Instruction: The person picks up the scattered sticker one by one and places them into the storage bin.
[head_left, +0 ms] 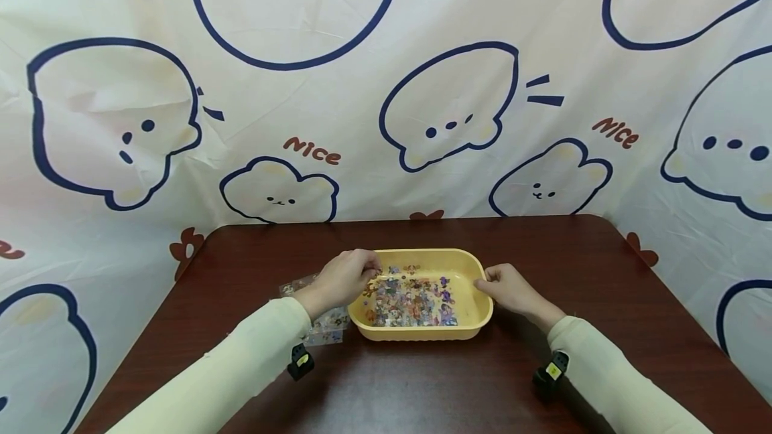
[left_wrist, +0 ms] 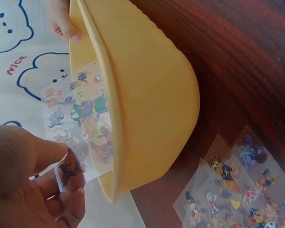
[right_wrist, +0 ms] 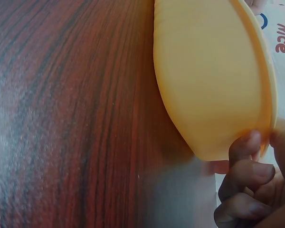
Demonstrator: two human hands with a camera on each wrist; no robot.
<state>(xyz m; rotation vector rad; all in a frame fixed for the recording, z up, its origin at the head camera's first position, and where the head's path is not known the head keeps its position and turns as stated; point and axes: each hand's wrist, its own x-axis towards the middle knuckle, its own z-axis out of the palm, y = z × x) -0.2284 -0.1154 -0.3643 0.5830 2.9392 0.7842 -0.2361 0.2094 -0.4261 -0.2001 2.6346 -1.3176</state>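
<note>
A yellow plastic basin (head_left: 422, 334) stands on the table with clear sticker sheets (head_left: 413, 303) of small cartoon animals inside it. My left hand (head_left: 346, 278) is over the basin's left rim and pinches the corner of a transparent sticker sheet (left_wrist: 80, 111) between thumb and fingers; the sheet reaches over the rim into the basin. With thumb and fingertips, my right hand (head_left: 509, 288) grips the basin's right rim (right_wrist: 270, 90). More clear sticker sheets (left_wrist: 237, 185) lie fanned on the table left of the basin, partly under the left forearm in the head view.
The dark brown wooden table (head_left: 422, 387) has rounded far corners. Behind and beside it hangs a white cloth (head_left: 356, 106) printed with cartoon faces. A small black device (head_left: 300, 362) sits on the left wrist, another black device (head_left: 550, 374) on the right.
</note>
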